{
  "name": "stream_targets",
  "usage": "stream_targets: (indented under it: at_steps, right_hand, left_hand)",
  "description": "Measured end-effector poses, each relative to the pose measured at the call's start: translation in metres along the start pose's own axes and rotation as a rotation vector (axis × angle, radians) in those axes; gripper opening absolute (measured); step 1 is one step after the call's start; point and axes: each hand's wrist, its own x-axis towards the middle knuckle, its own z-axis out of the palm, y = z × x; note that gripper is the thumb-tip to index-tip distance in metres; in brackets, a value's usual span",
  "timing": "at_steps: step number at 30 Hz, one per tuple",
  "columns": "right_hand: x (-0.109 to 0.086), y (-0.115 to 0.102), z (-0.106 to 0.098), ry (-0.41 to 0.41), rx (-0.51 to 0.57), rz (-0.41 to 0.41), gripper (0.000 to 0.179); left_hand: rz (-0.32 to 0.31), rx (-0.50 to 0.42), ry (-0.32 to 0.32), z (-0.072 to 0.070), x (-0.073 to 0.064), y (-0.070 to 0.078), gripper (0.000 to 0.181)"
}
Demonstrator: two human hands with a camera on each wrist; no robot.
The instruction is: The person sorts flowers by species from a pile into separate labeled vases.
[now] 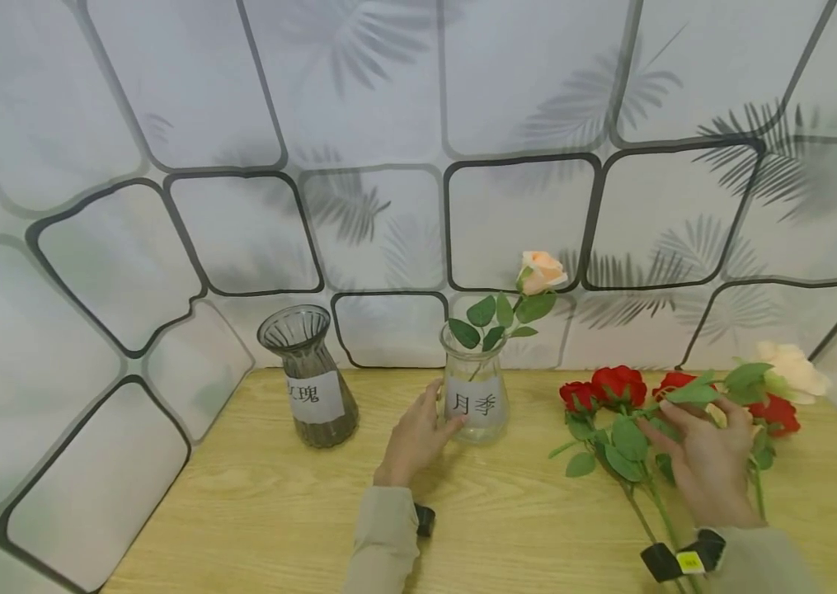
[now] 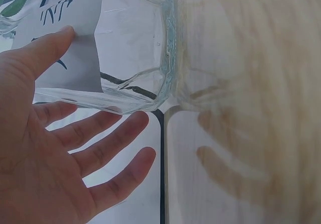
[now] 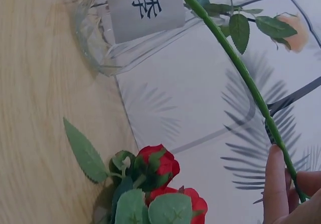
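A clear glass vase [image 1: 476,421] with a white paper label in Chinese characters holds a peach rose [image 1: 541,273] with green leaves. Beside its left side is my left hand [image 1: 418,436]. In the left wrist view the thumb lies over the label [image 2: 83,48], and the other fingers are spread fairly straight along the far side. My right hand [image 1: 715,466], above the red roses [image 1: 618,386], pinches the green stem [image 3: 241,71] of a pale peach rose [image 1: 792,373]. In the right wrist view that stem slants up toward the clear vase; its bloom is out of frame there.
A grey ribbed glass vase [image 1: 320,404], also labelled, stands to the left on the wooden table [image 1: 262,511]. Several red roses with leaves and long stems lie on the right side. A patterned wall [image 1: 381,239] rises behind the table.
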Motion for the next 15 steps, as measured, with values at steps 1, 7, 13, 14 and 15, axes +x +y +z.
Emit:
stream_targets:
  at_steps: [1,7,13,14,15]
  right_hand:
    - [0.000,0.000,0.003,0.011,0.019,-0.005,0.075]
    - [-0.004,0.004,0.014,0.017,0.061,-0.027,0.075]
    - [-0.005,0.008,0.023,0.030,0.099,-0.039,0.061]
    - [-0.004,0.008,0.025,0.031,0.098,-0.041,0.059]
    - [-0.005,0.009,0.026,0.029,0.098,-0.044,0.058]
  left_hand:
    - [0.002,0.000,0.002,0.000,0.000,0.000,0.070]
    - [0.015,-0.002,0.003,0.000,0.000,0.000,0.070]
    - [0.010,-0.006,0.000,0.001,0.000,-0.001,0.070]
    - [0.008,-0.006,-0.002,0.001,0.000,-0.001,0.070]
    - [0.006,-0.006,-0.002,0.001,0.000,-0.001,0.070]
